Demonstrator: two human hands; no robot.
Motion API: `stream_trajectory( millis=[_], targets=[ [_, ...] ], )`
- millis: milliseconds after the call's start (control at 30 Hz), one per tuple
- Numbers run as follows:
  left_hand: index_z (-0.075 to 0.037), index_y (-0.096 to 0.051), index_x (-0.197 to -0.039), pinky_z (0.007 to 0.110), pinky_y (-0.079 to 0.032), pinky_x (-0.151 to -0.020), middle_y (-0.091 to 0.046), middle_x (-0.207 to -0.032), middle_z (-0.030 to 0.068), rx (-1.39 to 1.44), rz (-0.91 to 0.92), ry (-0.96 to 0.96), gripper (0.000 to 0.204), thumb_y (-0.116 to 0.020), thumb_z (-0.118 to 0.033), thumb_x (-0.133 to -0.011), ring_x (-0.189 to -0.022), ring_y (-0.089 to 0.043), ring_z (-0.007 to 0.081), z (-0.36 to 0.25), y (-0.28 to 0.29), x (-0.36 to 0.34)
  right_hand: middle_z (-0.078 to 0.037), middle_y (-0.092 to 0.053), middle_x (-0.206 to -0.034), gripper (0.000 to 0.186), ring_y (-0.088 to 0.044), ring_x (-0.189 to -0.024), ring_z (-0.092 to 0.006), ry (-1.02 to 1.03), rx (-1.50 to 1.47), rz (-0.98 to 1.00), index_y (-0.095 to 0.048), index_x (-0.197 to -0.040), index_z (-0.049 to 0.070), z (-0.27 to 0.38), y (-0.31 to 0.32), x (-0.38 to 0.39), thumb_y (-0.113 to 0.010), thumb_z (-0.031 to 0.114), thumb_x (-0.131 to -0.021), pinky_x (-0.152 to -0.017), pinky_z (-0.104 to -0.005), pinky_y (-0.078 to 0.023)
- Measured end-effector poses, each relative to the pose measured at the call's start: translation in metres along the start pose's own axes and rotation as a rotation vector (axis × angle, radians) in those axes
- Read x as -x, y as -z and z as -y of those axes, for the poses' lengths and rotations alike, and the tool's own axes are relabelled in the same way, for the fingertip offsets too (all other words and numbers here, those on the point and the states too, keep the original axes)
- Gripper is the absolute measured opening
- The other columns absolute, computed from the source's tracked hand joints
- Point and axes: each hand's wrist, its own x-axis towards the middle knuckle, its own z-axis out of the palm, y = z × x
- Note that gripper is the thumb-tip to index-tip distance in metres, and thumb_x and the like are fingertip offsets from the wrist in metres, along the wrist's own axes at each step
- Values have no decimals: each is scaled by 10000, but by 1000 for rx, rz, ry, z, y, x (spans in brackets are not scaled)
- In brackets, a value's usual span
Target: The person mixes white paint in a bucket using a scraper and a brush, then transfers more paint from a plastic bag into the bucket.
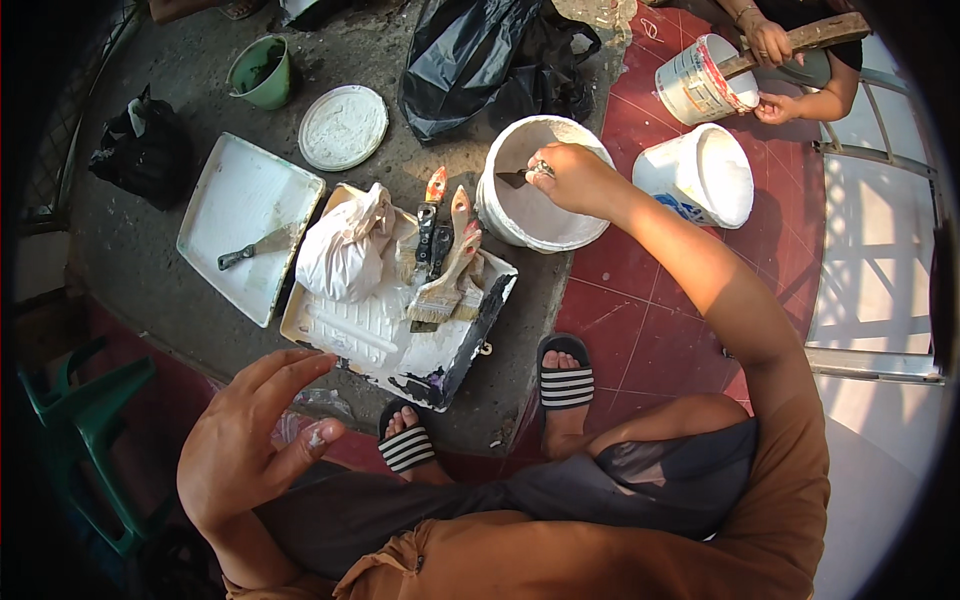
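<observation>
My right hand [565, 180] grips the handle of a small dark scraper [513, 178], its blade inside a white bucket [540, 238] coated with white material. My left hand [255, 430] hovers with fingers curved apart and nothing in them, white smears on the thumb, near the lower corner of a paint tray [370, 345]. That tray bears a white cloth bundle [340, 250] and several paintbrushes [440, 300]. To its left lies a second tray [210, 200] with a putty knife [255, 250] on it.
A lid [343, 127], green pot [262, 80] and black bags [470, 70] sit on the concrete slab. A white bucket [685, 175] lies on red tiles. A co-worker's hands [770, 70] hold a stick and bucket [690, 85]. A green plastic chair [90, 430] is at left.
</observation>
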Motion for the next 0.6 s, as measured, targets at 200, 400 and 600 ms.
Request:
stream_trajectory(
  millis=[200, 400, 600],
  targets=[
    [-1, -616, -1289, 453, -526, -908, -661, -1175, 230, -17, -18, -6, 554, -706, -394, -910, -1082, -660, 430, 2, -2, 2, -229, -709, -1025, 278, -689, -990, -377, -242, 12, 237, -719, -1032, -17, 10, 10, 11, -687, 236, -921, -879, -449, -528],
    [-4, -616, -1292, 456, -524, -911, -660, -1176, 229, -15, -9, 0, 559, -699, -405, -912, -1086, -656, 435, 1, -1, 2, -249, -701, -1043, 280, -682, -1017, -390, -256, 190, 117, -722, -1042, -15, 9, 18, 4, -683, 232, -917, -913, -456, -528],
    [-5, -617, -1290, 458, -525, -904, -661, -1167, 226, -4, -10, -13, 562, -695, -415, -913, -1077, -659, 434, 2, -1, 0, -206, -702, -1041, 267, -682, -1012, -380, 23, 30, 22, -723, -1062, -4, 0, -4, 9, -692, 218, -917, -915, -458, -527]
  ],
)
